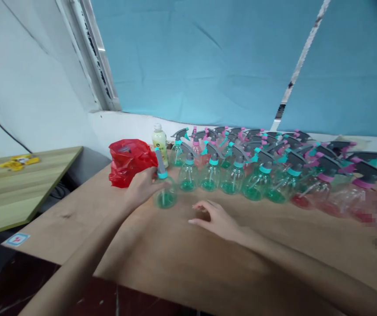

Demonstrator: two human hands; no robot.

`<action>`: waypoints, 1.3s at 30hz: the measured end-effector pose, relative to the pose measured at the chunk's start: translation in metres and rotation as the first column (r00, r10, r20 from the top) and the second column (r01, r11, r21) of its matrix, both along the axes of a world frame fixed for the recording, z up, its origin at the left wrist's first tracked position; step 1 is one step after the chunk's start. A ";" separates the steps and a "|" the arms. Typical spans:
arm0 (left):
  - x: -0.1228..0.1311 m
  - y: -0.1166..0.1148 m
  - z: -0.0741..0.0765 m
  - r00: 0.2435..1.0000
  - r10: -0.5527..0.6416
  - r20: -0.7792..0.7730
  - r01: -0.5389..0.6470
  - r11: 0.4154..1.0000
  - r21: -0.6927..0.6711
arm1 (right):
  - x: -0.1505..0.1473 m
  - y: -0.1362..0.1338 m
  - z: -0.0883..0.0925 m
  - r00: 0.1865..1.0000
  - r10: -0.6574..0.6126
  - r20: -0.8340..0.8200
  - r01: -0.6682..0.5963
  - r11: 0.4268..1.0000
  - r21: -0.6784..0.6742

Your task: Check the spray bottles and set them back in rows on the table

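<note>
My left hand (142, 186) is closed around the upper part of a green spray bottle (166, 196) with a grey and turquoise trigger head. That bottle is upright at the left end of a row of similar ones. My right hand (215, 219) is held above the table, thumb and fingers apart with nothing between them. Just behind it stand a green spray bottle (209, 177) and another green spray bottle (232, 179). Left of the held bottle lies a crumpled red plastic bag (131, 160), close to my left fingers.
Many spray bottles, green in front and pink spray bottles (329, 199) to the right, crowd the back of the wooden table (175, 259). A pale yellow bottle (159, 142) stands by the wall. Yellow items (19, 162) lie on a side table (27, 188) at left.
</note>
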State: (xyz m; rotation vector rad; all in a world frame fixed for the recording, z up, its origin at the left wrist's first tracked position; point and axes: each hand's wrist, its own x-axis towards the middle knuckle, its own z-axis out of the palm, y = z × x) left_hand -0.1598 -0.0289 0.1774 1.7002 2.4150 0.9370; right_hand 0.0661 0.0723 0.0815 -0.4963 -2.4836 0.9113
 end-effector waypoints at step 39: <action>0.195 0.118 -0.021 0.664 -0.604 0.441 0.573 0.790 0.219 | 0.174 0.099 -0.024 0.977 -0.110 0.182 0.065 0.969 0.238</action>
